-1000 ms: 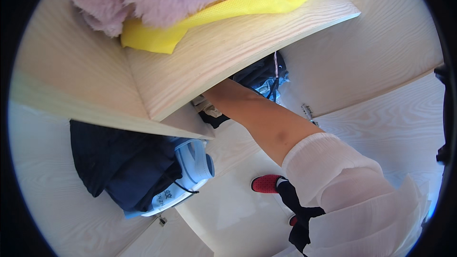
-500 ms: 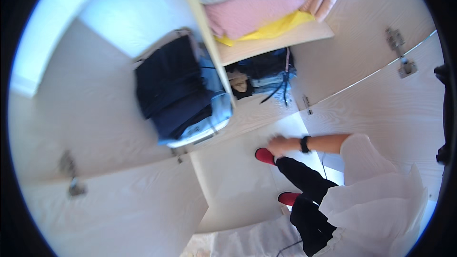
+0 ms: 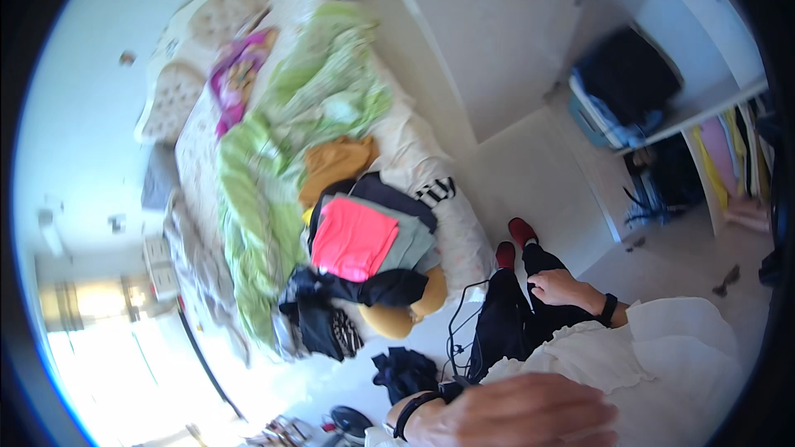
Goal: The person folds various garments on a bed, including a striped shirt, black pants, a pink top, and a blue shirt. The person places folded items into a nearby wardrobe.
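Observation:
My left hand (image 3: 530, 410) is close to the camera at the lower edge, its back showing. Its fingers stretch rightward, slightly smeared, in front of my white top (image 3: 571, 352). A dark band circles that wrist. Beside my black-trousered thigh is my right hand (image 3: 559, 288), loosely curled with nothing visible in it. Neither hand touches any clothing on the bed. Closest to them there, a folded bright pink garment (image 3: 354, 238) lies on a folded grey-green one (image 3: 411, 246), over dark clothes. An orange-brown garment (image 3: 338, 167) lies behind this pile.
Right, an open wardrobe (image 3: 704, 29) holds dark folded clothes in a box (image 3: 592, 116) and stacked garments (image 3: 719, 149). A green quilt (image 3: 252, 190) covers part of the bed. Cables (image 3: 451, 335) and a dark cloth (image 3: 404, 374) lie on the floor near my feet (image 3: 515, 240).
My view has swung from the wardrobe to the bed, leaving the wardrobe at the right. My left hand has come into view; the right one now shows beside my leg.

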Motion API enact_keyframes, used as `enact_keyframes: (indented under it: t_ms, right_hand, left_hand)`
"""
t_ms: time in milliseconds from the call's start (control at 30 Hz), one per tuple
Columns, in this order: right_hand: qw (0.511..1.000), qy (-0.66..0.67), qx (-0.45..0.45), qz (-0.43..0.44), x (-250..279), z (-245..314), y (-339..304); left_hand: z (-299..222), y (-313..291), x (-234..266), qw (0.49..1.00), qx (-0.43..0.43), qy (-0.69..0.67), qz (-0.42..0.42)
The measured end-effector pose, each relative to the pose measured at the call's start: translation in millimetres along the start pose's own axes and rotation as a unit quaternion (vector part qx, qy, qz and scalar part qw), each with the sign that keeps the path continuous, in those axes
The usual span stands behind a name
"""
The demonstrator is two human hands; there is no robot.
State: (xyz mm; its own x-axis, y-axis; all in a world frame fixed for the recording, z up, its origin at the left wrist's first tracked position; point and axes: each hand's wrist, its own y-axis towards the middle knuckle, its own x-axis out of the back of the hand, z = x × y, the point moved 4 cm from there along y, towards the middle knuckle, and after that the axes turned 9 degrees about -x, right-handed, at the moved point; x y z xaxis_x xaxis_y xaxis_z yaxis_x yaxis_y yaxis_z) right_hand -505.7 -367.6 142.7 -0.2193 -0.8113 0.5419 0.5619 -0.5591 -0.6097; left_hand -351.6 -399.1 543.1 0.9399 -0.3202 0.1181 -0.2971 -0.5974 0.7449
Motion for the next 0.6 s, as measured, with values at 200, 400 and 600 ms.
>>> enact_keyframes:
  t_ms: [200,400,600]
  right_hand:
    - [0.964,-0.233,0.066,0.109,28,14,18]
    - [0.959,-0.241,0.151,0.023,59,87,58]
    - [0.946,-0.025,0.283,-0.159,23,204,106]
  left_hand:
    - [-75,-2,-21,0.977,0.008,0.187,-0.104]
    - [-173,-29,-15,0.915,0.103,0.389,-0.038]
    - [-217,-103,17,0.908,0.044,0.399,-0.124]
